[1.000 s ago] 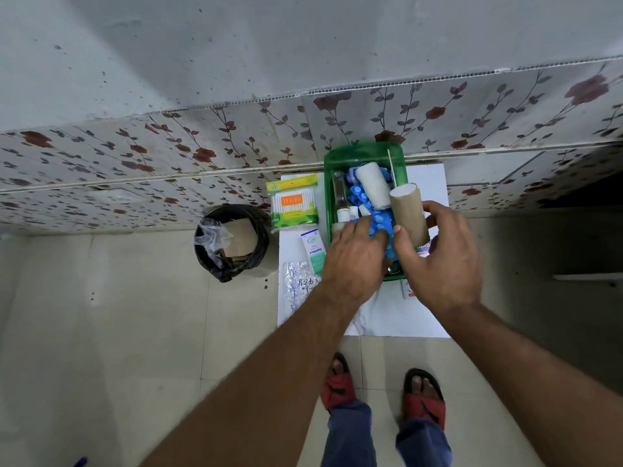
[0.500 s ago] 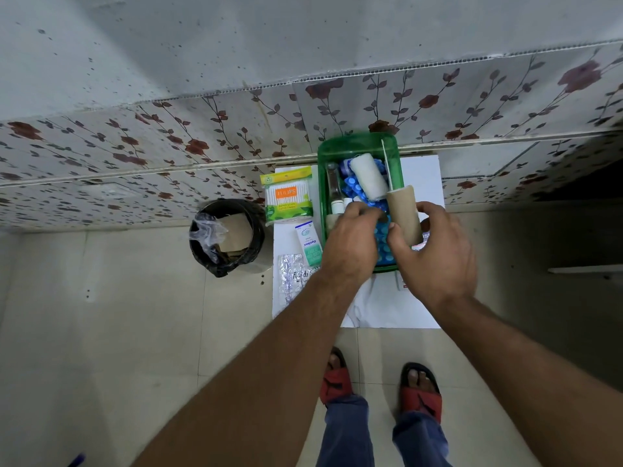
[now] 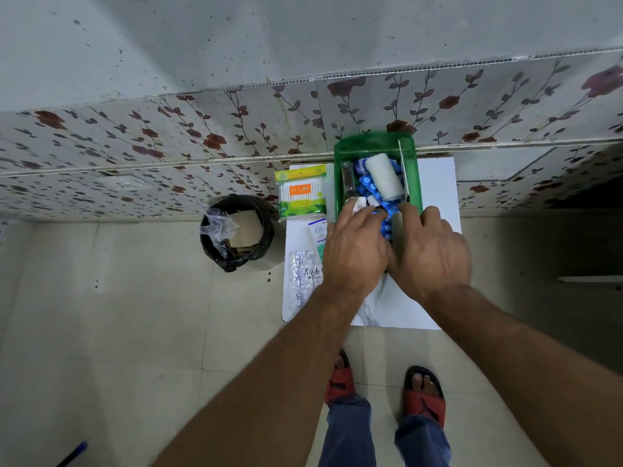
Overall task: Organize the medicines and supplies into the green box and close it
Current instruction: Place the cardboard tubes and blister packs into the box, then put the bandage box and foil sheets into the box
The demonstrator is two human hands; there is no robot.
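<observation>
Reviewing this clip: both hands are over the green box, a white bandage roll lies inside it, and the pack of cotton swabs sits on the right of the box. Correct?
Not quite. The head view shows the pack of cotton swabs on the left of the green box, beside its wall. The rest holds: the left hand and right hand are over the box, and the white bandage roll lies inside it.
</observation>
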